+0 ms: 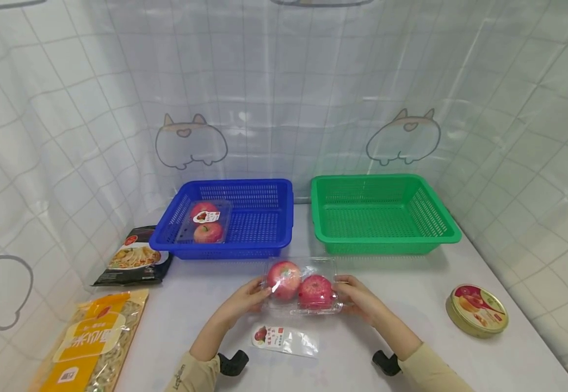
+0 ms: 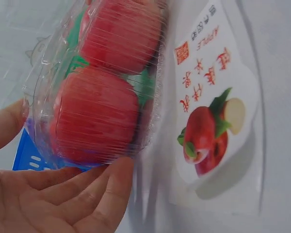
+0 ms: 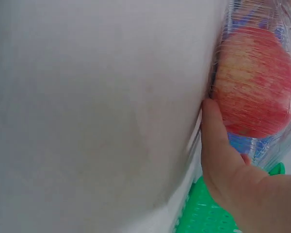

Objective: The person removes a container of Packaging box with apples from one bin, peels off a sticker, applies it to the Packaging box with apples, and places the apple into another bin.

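A clear plastic clamshell box (image 1: pixel 319 267) holding two red apples (image 1: pixel 284 279) is between my two hands over the white table. My left hand (image 1: pixel 241 302) grips its left end, thumb on the upper side and fingers beneath, as the left wrist view shows. At the opposite end, my right hand (image 1: pixel 360 300) holds the box by its side; in the right wrist view a finger (image 3: pixel 216 128) lies along the ribbed wall beside an apple (image 3: pixel 254 82). Just in front of the box lies a clear film with an apple label (image 1: pixel 269 336), flat on the table.
Behind stand a blue basket (image 1: pixel 222 253) with another apple box (image 1: pixel 208 222) inside, and a green basket (image 1: pixel 387 240). A black noodle packet (image 1: pixel 137 256) and a yellow food bag (image 1: pixel 93 343) lie at left. A round tin (image 1: pixel 477 310) sits at right. A patterned curtain (image 1: pixel 298 109) encloses the table.
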### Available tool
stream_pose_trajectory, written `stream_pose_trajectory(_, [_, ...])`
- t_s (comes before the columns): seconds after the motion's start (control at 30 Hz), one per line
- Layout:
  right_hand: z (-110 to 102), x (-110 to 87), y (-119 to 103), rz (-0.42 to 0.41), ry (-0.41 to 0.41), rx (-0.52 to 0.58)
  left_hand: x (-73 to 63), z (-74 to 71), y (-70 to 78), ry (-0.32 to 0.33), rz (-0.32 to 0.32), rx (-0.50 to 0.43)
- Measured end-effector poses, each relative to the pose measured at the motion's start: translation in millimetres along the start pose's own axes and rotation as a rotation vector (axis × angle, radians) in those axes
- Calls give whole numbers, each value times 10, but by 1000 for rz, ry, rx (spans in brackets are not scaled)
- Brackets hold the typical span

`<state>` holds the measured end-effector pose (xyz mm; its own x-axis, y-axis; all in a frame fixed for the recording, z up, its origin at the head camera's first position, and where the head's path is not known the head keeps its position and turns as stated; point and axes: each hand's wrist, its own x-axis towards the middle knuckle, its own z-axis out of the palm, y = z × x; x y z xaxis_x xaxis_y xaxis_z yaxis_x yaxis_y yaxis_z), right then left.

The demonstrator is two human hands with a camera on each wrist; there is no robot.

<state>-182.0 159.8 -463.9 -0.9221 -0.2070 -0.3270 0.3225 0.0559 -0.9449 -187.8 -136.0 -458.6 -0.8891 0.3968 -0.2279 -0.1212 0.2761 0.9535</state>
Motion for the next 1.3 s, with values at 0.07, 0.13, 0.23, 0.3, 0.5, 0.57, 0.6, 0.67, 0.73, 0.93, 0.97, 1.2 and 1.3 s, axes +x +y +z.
stream_pose_trajectory(0.07, [13,-26,-30,-32,38,-18,-18,-5,-2,5,-2,1])
stream_pose_trajectory(0.13, [25,-66,-84,-88,85,-53,-62,-21,-7,20,-12,8])
stream_pose_trajectory(0.23, [51,-156,-216,-222,170,-158,-155,-56,-15,60,-38,28])
stream_pose_trajectory(0.3, [79,-233,-316,-330,195,-228,-218,-74,-21,87,-52,66])
stream_pose_trajectory(0.5, [291,-475,-470,-604,-64,-433,-344,-31,-53,96,-20,369])
stream_pose_trajectory(0.57, [390,-529,-463,-624,-243,-509,-355,14,-64,76,23,485])
stream_pose_trajectory(0.6, [442,-545,-451,-629,-330,-560,-356,39,-70,64,51,548])
stream_pose_trajectory(0.67, [542,-560,-417,-630,-466,-707,-357,92,-83,41,94,635])
stream_pose_trajectory(0.73, [633,-557,-373,-641,-541,-911,-358,140,-87,26,135,715])
stream_pose_trajectory(0.93, [822,-450,-210,-594,-545,-1337,-343,254,-75,-13,265,940])
stream_pose_trajectory(0.97, [841,-430,-188,-572,-536,-1361,-336,269,-76,-21,271,958])
stream_pose_trajectory(1.2, [951,-334,-100,-492,-464,-1493,-334,330,-76,-50,274,976])
stream_pose_trajectory(1.3, [990,-310,-83,-487,-414,-1490,-341,339,-86,-42,268,959])
